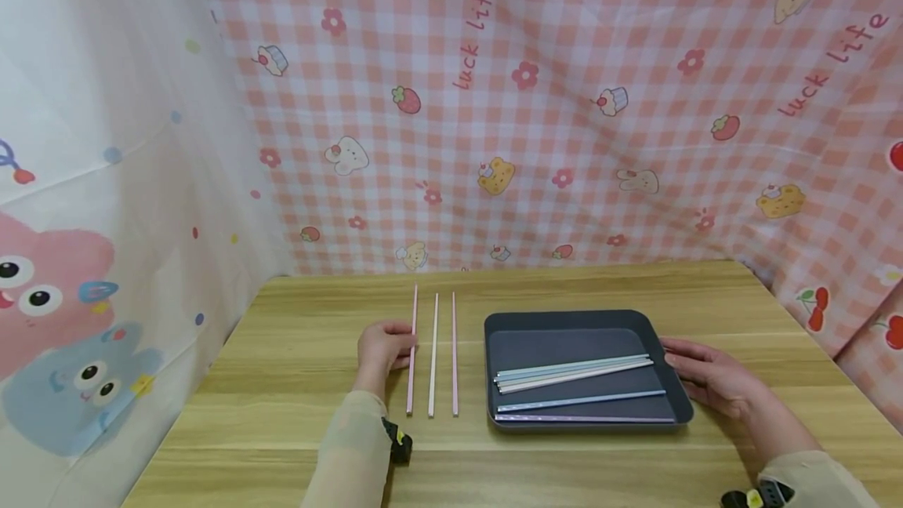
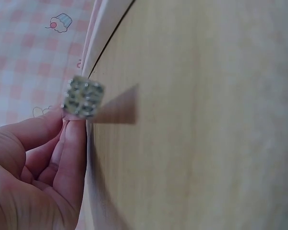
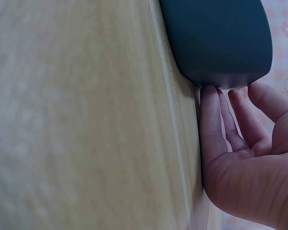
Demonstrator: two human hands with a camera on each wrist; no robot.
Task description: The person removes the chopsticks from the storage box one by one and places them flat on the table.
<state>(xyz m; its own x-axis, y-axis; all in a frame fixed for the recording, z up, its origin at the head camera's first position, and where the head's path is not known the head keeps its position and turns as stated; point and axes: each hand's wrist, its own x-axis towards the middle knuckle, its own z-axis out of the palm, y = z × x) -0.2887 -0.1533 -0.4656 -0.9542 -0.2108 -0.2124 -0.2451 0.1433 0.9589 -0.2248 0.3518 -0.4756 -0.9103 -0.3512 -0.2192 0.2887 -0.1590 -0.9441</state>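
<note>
While my left hand [image 1: 386,345] pinches a pink chopstick [image 1: 411,386], my right hand [image 1: 723,384] rests straight fingers against the dark tray [image 1: 564,342] holding pale chopsticks [image 1: 574,375], blue [image 1: 582,400] and purple ones [image 1: 585,419]; white [image 1: 433,355] and pink ones [image 1: 455,355] lie between on the worktop [image 1: 600,469].

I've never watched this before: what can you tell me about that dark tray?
The tray is dark grey, shallow and rectangular, with rounded corners and smooth sides, perhaps metal or plastic. It lies flat on the wooden table, open side up, with several pastel sticks in it. The right hand touches its right end.
</note>
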